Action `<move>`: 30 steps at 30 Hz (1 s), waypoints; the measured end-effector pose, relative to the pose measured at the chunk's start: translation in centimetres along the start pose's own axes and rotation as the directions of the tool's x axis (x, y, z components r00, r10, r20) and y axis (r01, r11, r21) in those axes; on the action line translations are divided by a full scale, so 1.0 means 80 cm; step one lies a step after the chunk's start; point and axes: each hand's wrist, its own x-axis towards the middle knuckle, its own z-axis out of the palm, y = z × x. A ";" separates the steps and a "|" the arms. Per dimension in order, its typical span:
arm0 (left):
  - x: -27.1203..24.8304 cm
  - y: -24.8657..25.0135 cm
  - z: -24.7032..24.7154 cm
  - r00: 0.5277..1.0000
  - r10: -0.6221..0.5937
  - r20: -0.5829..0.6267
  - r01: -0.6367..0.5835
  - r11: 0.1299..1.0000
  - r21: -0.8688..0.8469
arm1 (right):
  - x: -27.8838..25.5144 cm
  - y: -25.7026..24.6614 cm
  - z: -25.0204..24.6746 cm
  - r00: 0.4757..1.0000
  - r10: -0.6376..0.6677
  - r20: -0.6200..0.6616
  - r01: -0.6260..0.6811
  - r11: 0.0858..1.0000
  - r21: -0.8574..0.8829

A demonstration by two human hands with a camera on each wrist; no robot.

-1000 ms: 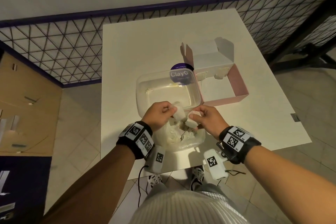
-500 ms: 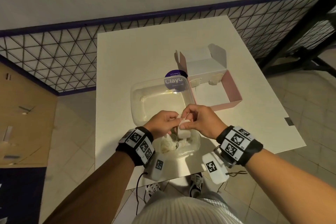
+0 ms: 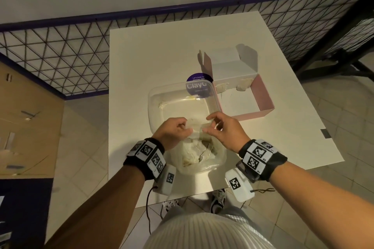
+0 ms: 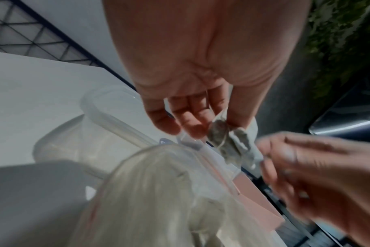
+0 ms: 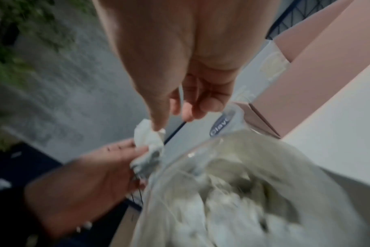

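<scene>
A purple round label (image 3: 197, 86) at the far right corner of the clear tub (image 3: 153, 98) reads "ClayG", with a smaller line above it starting "Let's keep"; the rest is too small to read. Half a second ago the two hands were pressed together over the sachet (image 3: 196, 128). Now they have drawn apart and the crumpled white sachet is stretched between them. It is held in the air above the far rim of the clear bowl (image 3: 222, 160), which stands at the table's (image 3: 151, 50) near edge. The sachet's long axis runs left to right, roughly along that edge. The left hand (image 3: 173, 132) pinches its left end in a curled grip. The right hand (image 3: 223, 130) grips the right end between thumb and forefinger, its other fingers spread. An open pink box (image 3: 265, 95) stands toward the table's right edge.
</scene>
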 end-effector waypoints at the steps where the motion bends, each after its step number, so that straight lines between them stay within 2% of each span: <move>1: 0.000 -0.004 -0.006 0.999 -0.003 -0.043 0.003 1.000 0.003 | -0.004 0.006 0.007 0.999 0.008 0.035 -0.004 0.995 -0.103; 5: 0.000 -0.011 -0.023 0.992 -0.057 -0.113 0.054 0.998 -0.030 | -0.008 0.027 0.046 0.948 0.059 0.313 0.062 0.930 -0.363; 7: 0.000 -0.012 -0.023 0.989 -0.100 -0.111 0.087 0.990 -0.112 | -0.004 0.028 0.065 0.920 0.054 0.389 0.145 0.873 -0.465; 9: -0.002 -0.011 -0.022 0.986 -0.141 -0.094 0.119 0.972 -0.205 | -0.001 0.032 0.081 0.920 0.060 0.388 0.174 0.824 -0.539; 11: -0.004 -0.012 -0.021 0.985 -0.155 -0.077 0.133 0.963 -0.235 | 0.002 0.036 0.091 0.937 0.088 0.338 0.133 0.805 -0.578; 14: -0.008 -0.012 -0.021 0.986 -0.149 -0.080 0.128 0.965 -0.228 | 0.006 0.041 0.095 0.940 0.111 0.323 0.104 0.807 -0.581; 16: -0.011 -0.012 -0.024 0.986 -0.140 -0.092 0.115 0.966 -0.230 | 0.005 0.041 0.090 0.942 0.081 0.325 0.115 0.833 -0.541; 18: -0.011 -0.014 -0.027 0.987 -0.122 -0.105 0.095 0.967 -0.234 | 0.000 0.038 0.081 0.954 0.066 0.292 0.071 0.898 -0.435; 20: -0.011 -0.016 -0.031 0.987 -0.110 -0.120 0.080 0.969 -0.233 | -0.005 0.032 0.065 0.964 0.112 0.240 -0.042 0.960 -0.278; 23: -0.011 -0.015 -0.034 0.983 -0.117 -0.140 0.076 0.961 -0.267 | -0.014 0.027 0.035 0.965 0.209 0.161 -0.211 0.977 0.000; 25: -0.010 -0.014 -0.034 0.979 -0.129 -0.159 0.075 0.948 -0.309 | -0.019 0.019 0.015 0.956 0.262 0.132 -0.291 0.906 0.308; 27: -0.010 -0.011 -0.031 0.975 -0.127 -0.183 0.058 0.938 -0.342 | -0.022 0.011 0.002 0.947 0.285 0.148 -0.318 0.767 0.558; 30: -0.008 -0.001 -0.019 0.980 -0.091 -0.179 0.025 0.940 -0.341 | -0.022 0.002 -0.006 0.946 0.290 0.145 -0.311 0.684 0.660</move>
